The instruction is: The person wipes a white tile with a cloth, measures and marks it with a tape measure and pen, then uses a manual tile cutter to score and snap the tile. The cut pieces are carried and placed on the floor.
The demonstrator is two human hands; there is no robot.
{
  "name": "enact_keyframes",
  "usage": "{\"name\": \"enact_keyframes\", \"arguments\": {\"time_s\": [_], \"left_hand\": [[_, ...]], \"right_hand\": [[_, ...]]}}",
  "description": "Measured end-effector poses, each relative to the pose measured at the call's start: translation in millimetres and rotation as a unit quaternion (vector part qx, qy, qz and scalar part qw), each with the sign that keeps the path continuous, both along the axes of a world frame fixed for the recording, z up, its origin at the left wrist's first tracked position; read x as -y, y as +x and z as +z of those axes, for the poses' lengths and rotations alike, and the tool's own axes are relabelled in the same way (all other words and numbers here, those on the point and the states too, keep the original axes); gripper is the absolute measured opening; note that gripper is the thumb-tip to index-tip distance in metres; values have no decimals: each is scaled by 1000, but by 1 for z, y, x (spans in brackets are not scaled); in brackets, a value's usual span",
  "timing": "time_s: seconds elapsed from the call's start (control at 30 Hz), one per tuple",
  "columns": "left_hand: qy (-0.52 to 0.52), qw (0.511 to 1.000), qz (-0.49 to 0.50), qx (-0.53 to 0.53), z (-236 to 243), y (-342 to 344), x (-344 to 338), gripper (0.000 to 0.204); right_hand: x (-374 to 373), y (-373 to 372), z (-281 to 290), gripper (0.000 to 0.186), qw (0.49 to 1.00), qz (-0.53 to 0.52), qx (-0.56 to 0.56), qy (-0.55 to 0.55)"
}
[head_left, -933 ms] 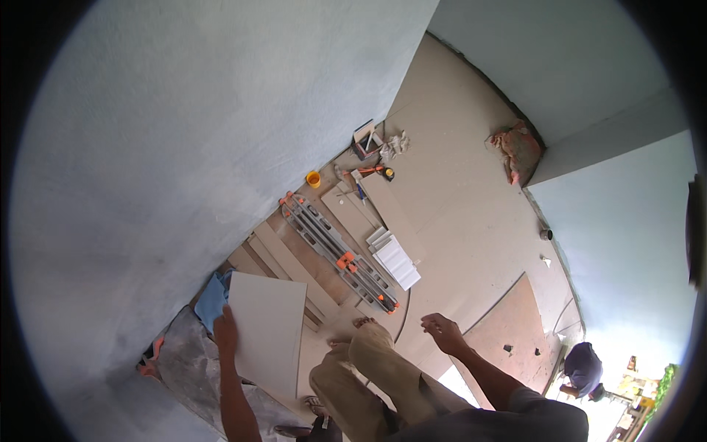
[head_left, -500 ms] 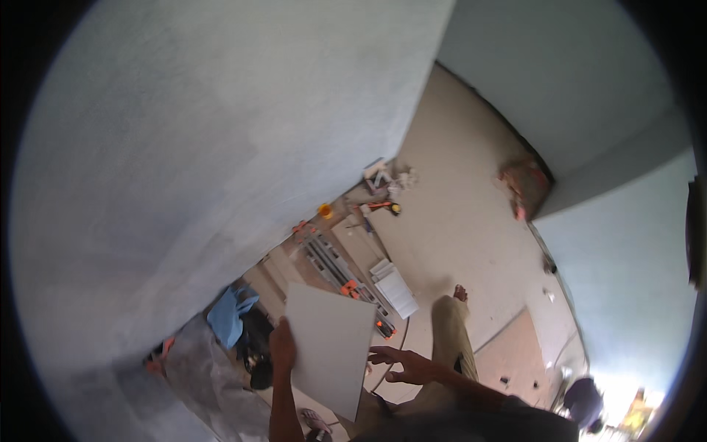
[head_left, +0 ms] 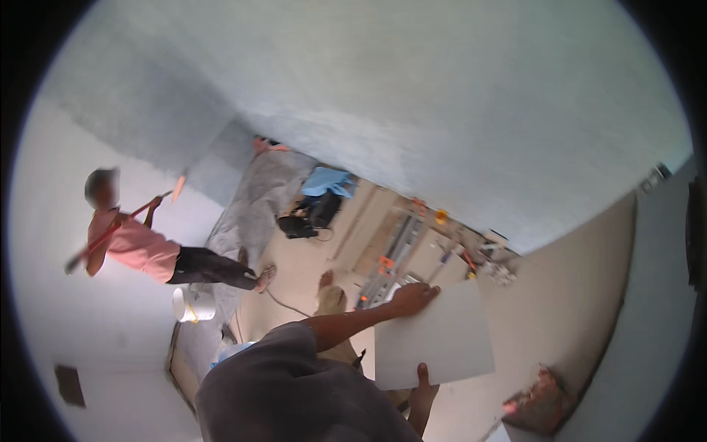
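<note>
- I have the white rectangular tile [head_left: 451, 340] in front of the wearer's body, raised above the floor [head_left: 541, 295], to the right of the grey-shirted torso [head_left: 294, 390].
- I see the left hand [head_left: 414, 299] gripping the tile near its upper left corner, with fingers lying along the top edge.
- I see the right hand [head_left: 423, 396] gripping the lower edge, its thumb up on the near face; I cannot tell how its other fingers sit.
- Beyond the tile, I make out a long grey rail tool [head_left: 401, 244] with orange fittings, partly hidden behind the left hand and tile.
- Near its far end, a small yellow cup [head_left: 441, 216] stands close to the wall [head_left: 442, 110].
- Pale flat strips [head_left: 362, 221] lie on the floor to the left of the rail tool.
- Further left I get a blue cloth [head_left: 328, 182], a black bag-like bundle [head_left: 318, 212] just beside it, and a wrinkled grey sheet [head_left: 269, 193].
- At the left, a co-worker in a pink top [head_left: 143, 247] holds a long red pole [head_left: 121, 223] at a slant; a white bucket [head_left: 193, 304] with a yellow handle stands near that person's legs.
- At lower right, I see a crumpled reddish sack [head_left: 543, 404] against the wall base, too blurred for detail.
</note>
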State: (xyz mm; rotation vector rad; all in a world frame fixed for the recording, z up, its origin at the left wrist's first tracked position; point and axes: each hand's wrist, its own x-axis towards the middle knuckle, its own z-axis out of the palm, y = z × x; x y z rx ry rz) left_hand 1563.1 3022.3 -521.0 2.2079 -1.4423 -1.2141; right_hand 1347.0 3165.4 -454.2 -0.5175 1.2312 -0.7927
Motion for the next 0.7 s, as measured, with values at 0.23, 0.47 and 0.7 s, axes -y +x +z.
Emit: {"name": "enact_keyframes", "arguments": {"time_s": [0.23,0.47,0.7], "left_hand": [[-62,980,-29,-187,173,-175,119,46],[-10,947,-57,-315,224,-308,234,53],[-59,940,-68,-329,196,-450,378,78]], "right_hand": [[84,-167,127,60,995,68,-49,-46],[158,-279,183,56,978,61,-156,-126],[293,-396,212,51,950,61,-253,-173]]}}
